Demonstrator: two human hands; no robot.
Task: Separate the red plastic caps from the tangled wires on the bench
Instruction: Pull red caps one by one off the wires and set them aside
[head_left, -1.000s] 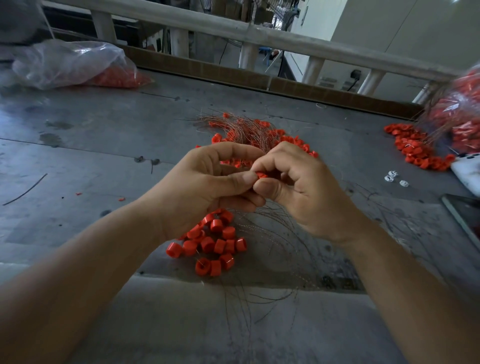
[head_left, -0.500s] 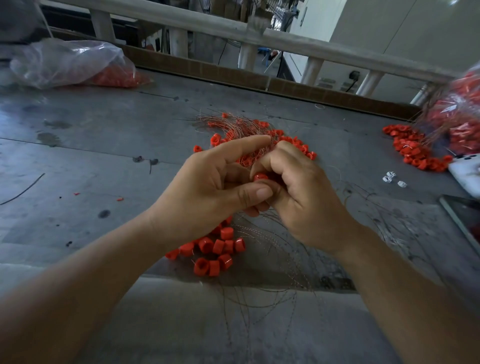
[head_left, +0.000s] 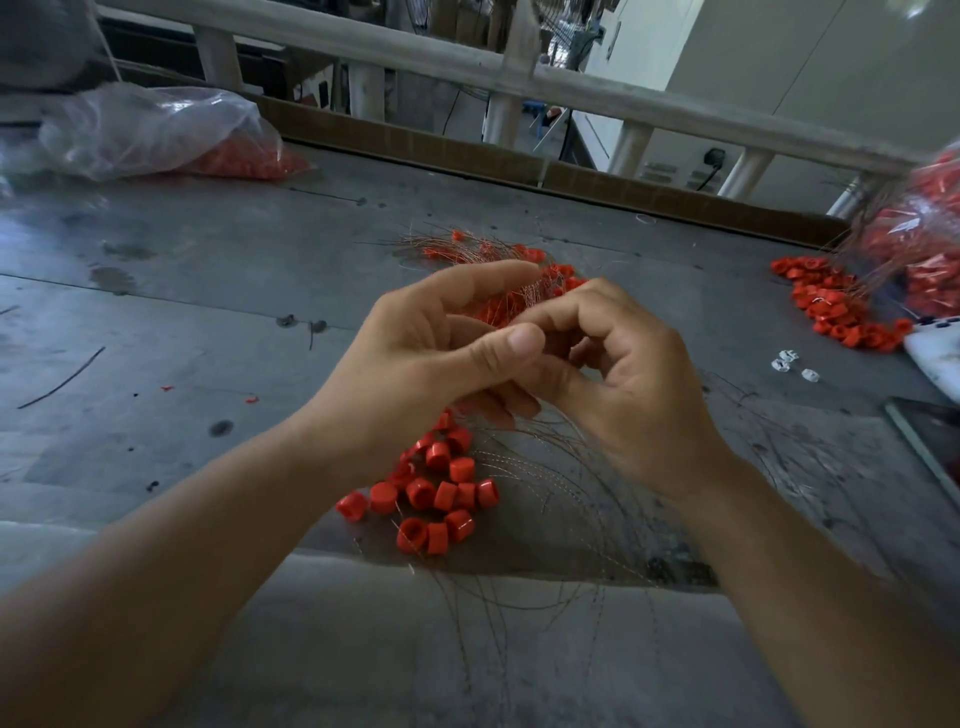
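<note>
My left hand (head_left: 431, 364) and my right hand (head_left: 628, 379) meet above the middle of the grey bench (head_left: 208, 270). The left thumb presses against the right hand's curled fingers, and the left index finger points out straight. Thin copper wires (head_left: 545, 467) fan out from under both hands toward me; both hands seem to pinch them. No cap shows between the fingers. A pile of loose red caps (head_left: 441, 493) lies under my left wrist. Behind the hands lies the tangle of wires with caps (head_left: 498, 260) still on them.
A clear plastic bag of red caps (head_left: 156, 135) lies at the far left. Another heap of red caps (head_left: 836, 306) and a full bag (head_left: 924, 244) sit at the right. Small white pieces (head_left: 787, 361) and a dark flat device (head_left: 930, 441) are near the right edge. A wooden rail (head_left: 571, 88) borders the far side.
The red cap seen between my fingertips earlier is out of sight now. My left index finger has straightened and my right fingers have loosened slightly. The hands stayed in place.
</note>
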